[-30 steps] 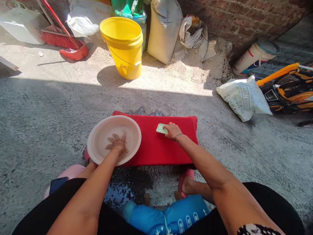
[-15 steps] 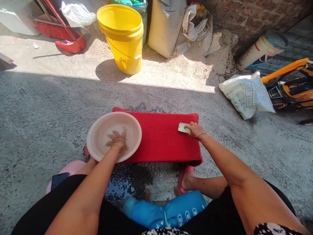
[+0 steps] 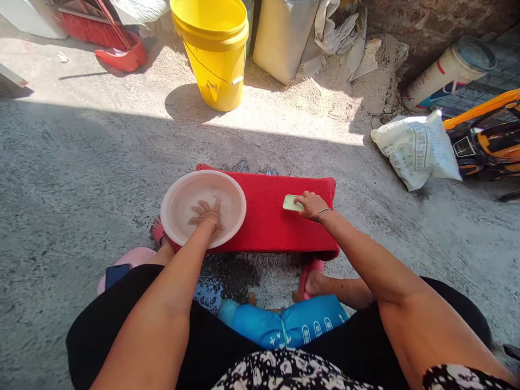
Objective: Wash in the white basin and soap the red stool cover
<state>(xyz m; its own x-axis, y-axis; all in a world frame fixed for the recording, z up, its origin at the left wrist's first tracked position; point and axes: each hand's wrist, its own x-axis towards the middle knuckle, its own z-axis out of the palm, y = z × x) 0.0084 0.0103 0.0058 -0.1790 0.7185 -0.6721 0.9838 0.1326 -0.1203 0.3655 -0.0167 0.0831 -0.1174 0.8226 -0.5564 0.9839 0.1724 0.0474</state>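
My left hand (image 3: 208, 214) is dipped in cloudy water in a pale pink basin (image 3: 167, 210), its fingers spread wide and holding nothing. The basin rests on the left part of a red cloth (image 3: 268, 222) that covers a low, bench-like surface. Toward the cloth's right end, my right hand (image 3: 312, 206) grips a pale green scrubbing brush (image 3: 291, 202). The brush lies flat against the cloth, a small hole showing at its free end. Its underside is hidden.
A yellow bucket (image 3: 215, 67) stands beyond the cloth. At right lie a white printed sack (image 3: 418, 149) and an orange-black machine (image 3: 487, 143). A phone (image 3: 116, 275) sits on a pink surface (image 3: 140, 257) at left. Wet floor (image 3: 231, 273) shows below the cloth.
My right hand has slid the scrubbing brush leftward over the red cloth. In the basin my left hand stays spread. The whole view has shifted slightly.
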